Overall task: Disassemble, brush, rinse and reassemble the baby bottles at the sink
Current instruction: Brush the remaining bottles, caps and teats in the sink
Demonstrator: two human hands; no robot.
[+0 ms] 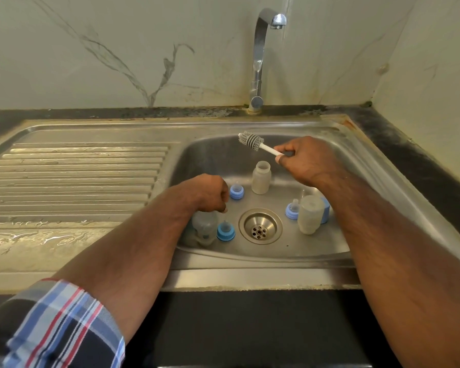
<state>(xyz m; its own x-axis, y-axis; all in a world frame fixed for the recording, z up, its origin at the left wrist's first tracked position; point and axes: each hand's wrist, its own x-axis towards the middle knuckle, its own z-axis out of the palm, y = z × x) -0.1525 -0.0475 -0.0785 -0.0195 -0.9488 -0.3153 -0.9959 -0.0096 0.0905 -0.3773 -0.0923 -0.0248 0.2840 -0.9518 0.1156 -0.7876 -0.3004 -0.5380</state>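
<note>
From the head view, your right hand (306, 162) pinched the white handle of the bottle brush (251, 141), its grey bristles held above the sink (290, 277). Your left hand (210, 193) reached down onto a clear bottle (203, 227) by the basin's left wall, fingers seemingly curled on its top (partly hidden). Two open bottles stood inside: one upright (261, 177), one inverted (310, 214). Three blue teat rings (225, 230) lay round the drain (260, 226).

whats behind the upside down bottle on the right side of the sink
Behind the inverted bottle a sliver of a blue part shows at its right edge; most of it is covered, so what it is cannot be told. A blue nipple ring sits to its left.
</note>
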